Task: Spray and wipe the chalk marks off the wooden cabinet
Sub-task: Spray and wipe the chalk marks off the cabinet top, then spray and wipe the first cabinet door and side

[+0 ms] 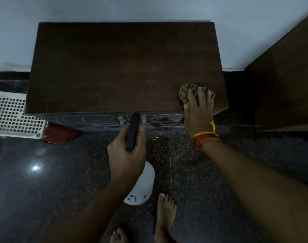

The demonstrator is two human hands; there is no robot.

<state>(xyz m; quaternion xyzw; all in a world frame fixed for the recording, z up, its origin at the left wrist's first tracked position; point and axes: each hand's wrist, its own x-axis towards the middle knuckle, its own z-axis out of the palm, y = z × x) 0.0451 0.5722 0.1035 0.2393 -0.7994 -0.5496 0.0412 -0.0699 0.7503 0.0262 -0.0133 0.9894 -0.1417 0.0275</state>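
A dark brown wooden cabinet (pixel 114 67) stands against the pale wall, seen from above. White chalk loops (pixel 90 120) show on its front face, just below the top's near edge. My left hand (pixel 126 155) grips a white spray bottle (pixel 142 186) by its black trigger head, whose nozzle points at the cabinet's front. My right hand (pixel 198 111) presses a crumpled green cloth (pixel 186 92) flat on the near right corner of the cabinet top. Faint pale smudges lie on the top left of the cloth.
A white perforated plastic basket (pixel 11 116) sits to the cabinet's left, with a red-brown round object (pixel 60 135) beside it on the dark speckled floor. A dark wooden panel (pixel 286 81) rises at the right. My bare feet (pixel 165 218) stand in front of the cabinet.
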